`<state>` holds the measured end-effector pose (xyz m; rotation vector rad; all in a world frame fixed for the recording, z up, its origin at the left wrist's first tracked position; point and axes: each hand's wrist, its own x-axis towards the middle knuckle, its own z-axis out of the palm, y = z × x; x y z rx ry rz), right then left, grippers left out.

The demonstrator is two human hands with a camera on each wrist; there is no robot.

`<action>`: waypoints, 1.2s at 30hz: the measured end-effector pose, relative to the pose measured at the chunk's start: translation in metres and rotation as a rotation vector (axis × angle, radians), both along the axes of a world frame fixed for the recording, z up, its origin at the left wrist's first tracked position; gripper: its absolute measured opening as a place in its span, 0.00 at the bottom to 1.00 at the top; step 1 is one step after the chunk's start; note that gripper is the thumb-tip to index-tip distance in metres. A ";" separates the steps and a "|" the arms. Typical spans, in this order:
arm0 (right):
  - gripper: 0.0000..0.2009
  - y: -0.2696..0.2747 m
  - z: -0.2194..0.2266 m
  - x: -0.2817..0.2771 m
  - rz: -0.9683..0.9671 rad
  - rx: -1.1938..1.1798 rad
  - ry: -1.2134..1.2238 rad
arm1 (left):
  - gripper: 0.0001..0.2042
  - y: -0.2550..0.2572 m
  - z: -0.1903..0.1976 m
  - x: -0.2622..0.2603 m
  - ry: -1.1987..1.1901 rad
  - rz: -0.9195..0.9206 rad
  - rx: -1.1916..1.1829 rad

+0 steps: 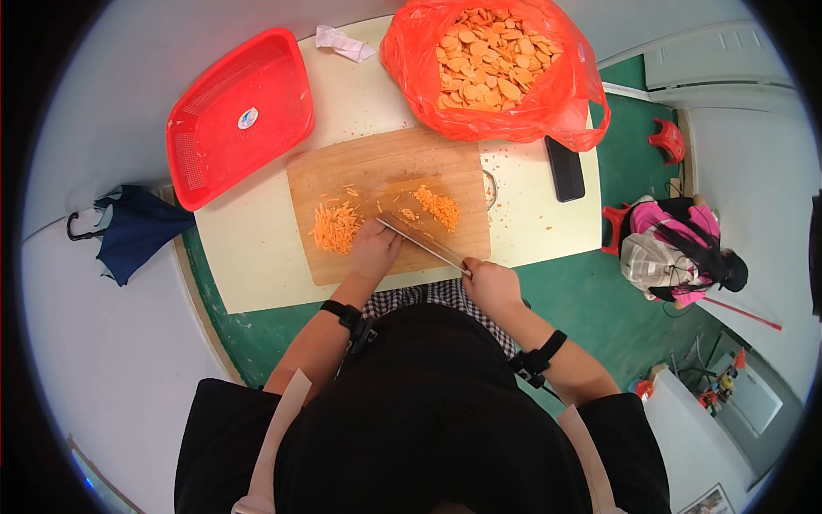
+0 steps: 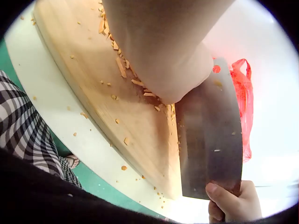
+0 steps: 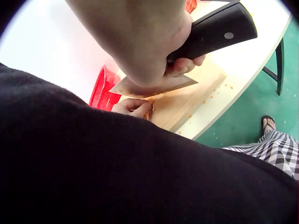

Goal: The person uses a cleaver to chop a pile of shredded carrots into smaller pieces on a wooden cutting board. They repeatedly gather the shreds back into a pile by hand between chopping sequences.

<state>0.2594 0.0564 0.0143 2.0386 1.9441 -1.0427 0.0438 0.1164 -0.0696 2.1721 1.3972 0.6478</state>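
My right hand (image 1: 492, 287) grips the black handle (image 3: 217, 35) of a cleaver (image 2: 210, 135). Its broad blade stands on edge on the wooden cutting board (image 1: 385, 154), slanting across to my left hand. Curled beside the far end of the blade, my left hand (image 1: 374, 250) holds carrot strips (image 3: 147, 115) down on the board; its fingertips are mostly hidden in the head view. A loose heap of carrot strips (image 1: 334, 227) lies left of that hand. Beyond the blade, finely diced carrot (image 1: 438, 207) is gathered in a small pile.
A red plastic bag (image 1: 411, 77) full of carrot slices (image 1: 492, 60) sits at the table's back. An empty red basket (image 1: 274, 146) stands at the left, a black phone (image 1: 565, 170) at the right. Crumpled paper (image 1: 344, 43) lies behind. A person (image 1: 681, 248) sits farther right.
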 end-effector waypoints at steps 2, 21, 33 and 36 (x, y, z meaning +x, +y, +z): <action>0.06 0.000 0.001 0.000 0.016 -0.007 -0.003 | 0.07 -0.001 -0.001 0.000 0.013 0.007 -0.020; 0.06 0.010 0.001 -0.004 0.090 -0.028 -0.015 | 0.07 -0.002 -0.004 -0.001 0.016 -0.010 0.017; 0.06 0.004 -0.032 -0.020 0.063 0.036 -0.024 | 0.07 -0.007 -0.009 -0.002 0.061 0.034 -0.065; 0.06 0.006 -0.017 -0.012 0.062 0.004 0.005 | 0.06 -0.005 -0.005 0.000 0.034 0.040 -0.035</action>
